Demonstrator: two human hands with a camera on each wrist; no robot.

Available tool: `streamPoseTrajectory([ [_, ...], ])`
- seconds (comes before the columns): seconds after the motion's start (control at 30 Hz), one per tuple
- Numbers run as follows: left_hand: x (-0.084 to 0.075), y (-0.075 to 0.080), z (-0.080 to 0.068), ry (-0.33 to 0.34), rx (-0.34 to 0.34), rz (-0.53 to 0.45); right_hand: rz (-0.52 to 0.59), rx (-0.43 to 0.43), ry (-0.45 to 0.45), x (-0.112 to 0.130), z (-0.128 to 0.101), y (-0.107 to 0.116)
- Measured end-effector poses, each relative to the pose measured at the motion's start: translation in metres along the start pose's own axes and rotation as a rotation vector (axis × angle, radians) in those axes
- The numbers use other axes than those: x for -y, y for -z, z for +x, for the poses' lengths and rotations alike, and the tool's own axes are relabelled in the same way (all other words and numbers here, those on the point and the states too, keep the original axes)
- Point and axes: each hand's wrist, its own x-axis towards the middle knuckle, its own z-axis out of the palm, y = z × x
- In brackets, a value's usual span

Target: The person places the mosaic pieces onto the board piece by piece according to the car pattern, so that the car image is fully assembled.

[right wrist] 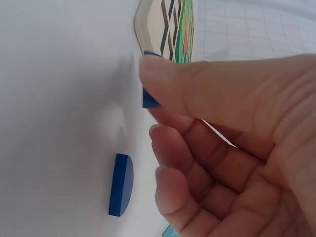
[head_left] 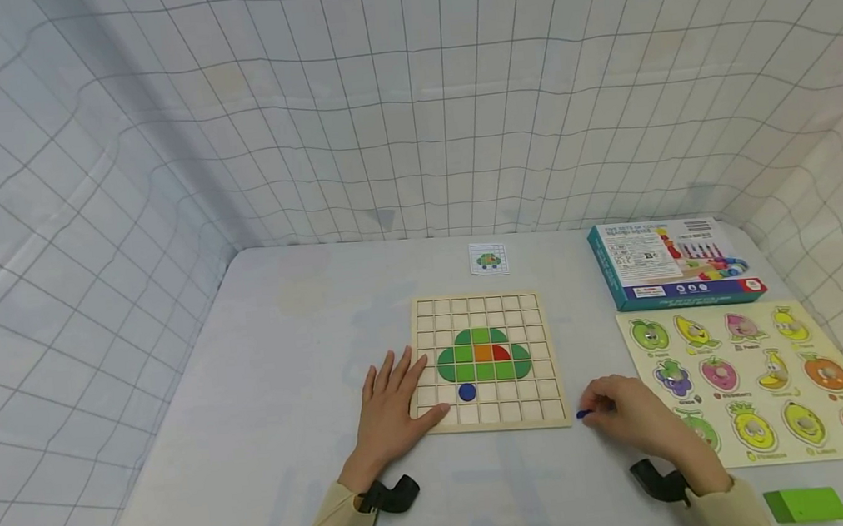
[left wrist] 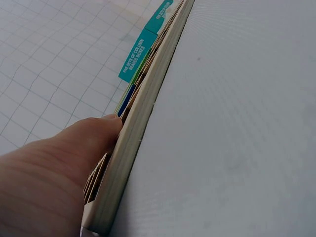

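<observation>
A wooden grid board carries green tiles, an orange tile, a red quarter-round tile and a blue round shape below them. My left hand rests with spread fingers on the board's left edge; its thumb lies over the front rim. To the right of the board, my right hand pinches a small blue piece between thumb and forefinger, partly hidden by the thumb. Another blue piece, with a curved side, lies on the table close to the right fingers.
Behind the board lies a small pattern card. A teal and white box stands at the back right, a fruit picture board in front of it. A green block sits at the near right. Grid-lined curtains surround the table.
</observation>
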Motion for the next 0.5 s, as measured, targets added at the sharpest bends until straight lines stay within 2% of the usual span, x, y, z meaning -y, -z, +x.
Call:
streamPoseTrajectory([
  [0.3,-0.001,0.001,-0.001,0.004,0.003,0.003,0.036,-0.154,0.135,0.002,0.011,-0.008],
  [0.5,0.0,-0.001,-0.001,-0.021,-0.035,0.0,0.099,-0.153,0.2,0.011,0.025,-0.015],
])
